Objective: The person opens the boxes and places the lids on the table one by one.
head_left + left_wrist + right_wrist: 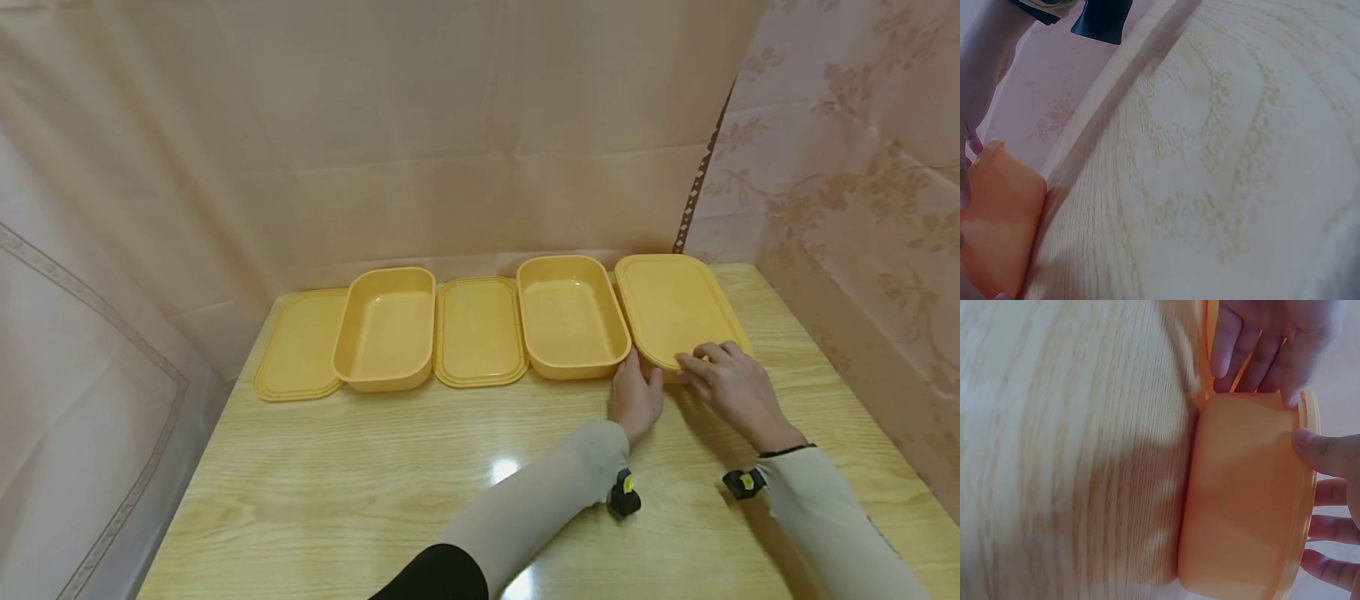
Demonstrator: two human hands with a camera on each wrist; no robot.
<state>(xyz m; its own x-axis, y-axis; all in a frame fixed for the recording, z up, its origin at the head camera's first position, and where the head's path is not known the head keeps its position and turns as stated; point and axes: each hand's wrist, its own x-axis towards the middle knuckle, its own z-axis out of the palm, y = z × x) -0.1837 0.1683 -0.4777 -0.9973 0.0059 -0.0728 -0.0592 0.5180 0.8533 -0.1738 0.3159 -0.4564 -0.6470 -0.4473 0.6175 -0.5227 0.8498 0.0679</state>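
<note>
A yellow rectangular food container [1241, 494] sits at the right end of the row, its flat yellow lid [678, 304] lying on top. My right hand [731, 392] is at the lid's front edge. In the right wrist view its thumb touches the lid's rim while the other fingers reach over the top. My left hand [636, 402] rests at the container's left front corner with fairly straight fingers along the side. Its thumb tip is close to the rim. In the left wrist view, part of the orange-looking container [1007, 212] shows at the left edge.
An uncovered yellow container [573, 312] stands just left of my left hand. Farther left are a loose lid [482, 333], another uncovered container [390, 325] and a second loose lid [303, 346]. All line the back of the wooden table [360, 475], against a curtain [450, 125].
</note>
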